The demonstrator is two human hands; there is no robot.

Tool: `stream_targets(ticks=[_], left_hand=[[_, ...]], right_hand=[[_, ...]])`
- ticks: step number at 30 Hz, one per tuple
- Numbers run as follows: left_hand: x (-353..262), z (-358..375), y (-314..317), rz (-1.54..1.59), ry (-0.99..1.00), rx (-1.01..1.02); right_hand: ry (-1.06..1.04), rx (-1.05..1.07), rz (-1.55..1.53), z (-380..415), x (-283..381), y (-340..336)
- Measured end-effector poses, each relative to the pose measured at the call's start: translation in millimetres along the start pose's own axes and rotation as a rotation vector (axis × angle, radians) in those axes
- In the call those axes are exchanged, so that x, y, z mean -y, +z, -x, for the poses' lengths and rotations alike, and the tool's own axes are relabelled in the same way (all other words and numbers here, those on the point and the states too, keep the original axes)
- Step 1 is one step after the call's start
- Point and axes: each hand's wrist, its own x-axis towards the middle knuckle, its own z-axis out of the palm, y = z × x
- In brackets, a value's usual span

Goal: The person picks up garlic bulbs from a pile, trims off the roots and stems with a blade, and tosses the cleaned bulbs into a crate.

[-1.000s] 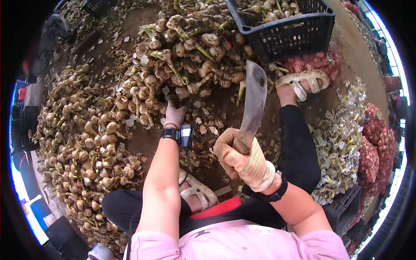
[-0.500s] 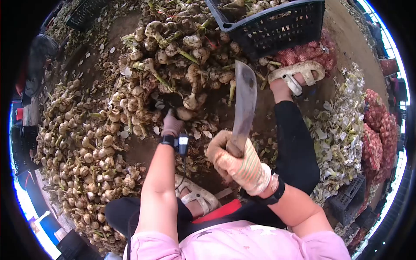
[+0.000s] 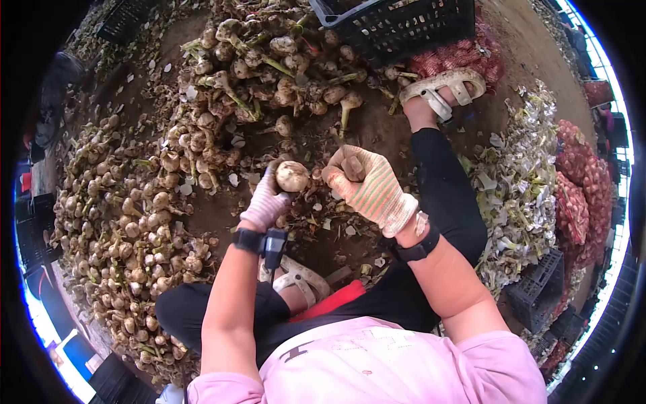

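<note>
My left hand [image 3: 269, 192], in a striped glove, is closed on a pale garlic bulb [image 3: 292, 176] with soil on its skin. Close to its right, my right hand [image 3: 372, 185], in a soiled striped glove, is wrapped round the knife, whose brown handle end [image 3: 352, 168] shows in the fist; its blade cannot be made out at this angle. Both hands are above the littered ground between my legs. A heap of garlic with stalks [image 3: 282, 87] lies just beyond them, and more trimmed-looking bulbs [image 3: 134, 229] spread on the left.
A black plastic crate [image 3: 404, 30] stands at the far side, beside a pink mesh sack [image 3: 464, 57] near my sandalled foot [image 3: 444, 94]. Cut stalks and skins [image 3: 515, 195] are piled on the right. Filled red mesh sacks [image 3: 582, 195] and another black crate [image 3: 538, 289] are farther right.
My left hand has come up from the heap with a garlic bulb in it. My right hand has moved slightly up, and the knife has turned so its upright blade no longer shows.
</note>
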Motion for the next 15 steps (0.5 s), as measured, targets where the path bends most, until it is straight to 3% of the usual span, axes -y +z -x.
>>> stream_targets(ticks=[1,2,3,5,7,8,9,11,12,14,15], left_hand=[[-35,47,66,0.148,0.022,-0.074],[-43,70,71,-0.206,0.151,-0.039],[-50,90,74,-0.56,0.277,-0.005],[-70,124,94,-0.733,0.204,-0.073],[-82,146,102,-1.412,0.345,0.145],[-71,155,99,-0.969,0.382,0.049],[-72,164,105,-1.033,0.27,-0.007],[-66,167,102,-1.793,0.84,0.096],[-66,172,109,-1.794,0.837,0.097],[-67,181,127,-1.744,0.555,0.057],[-63,181,125,-1.744,0.555,0.06]], right_hand=[[-0.059,0.004,0.23,-1,-8,-3],[-0.154,-0.014,0.639,1,-5,-3],[-0.165,-0.008,0.632,6,1,0],[-0.186,0.14,0.919,18,11,8],[-0.255,0.257,0.982,25,13,17],[-0.26,0.299,0.975,28,16,21],[-0.263,0.341,0.969,31,21,24],[-0.29,0.359,0.952,34,19,28],[-0.313,0.372,0.935,35,18,29],[-0.308,0.384,0.946,37,16,30],[-0.308,0.397,0.96,38,16,30]])
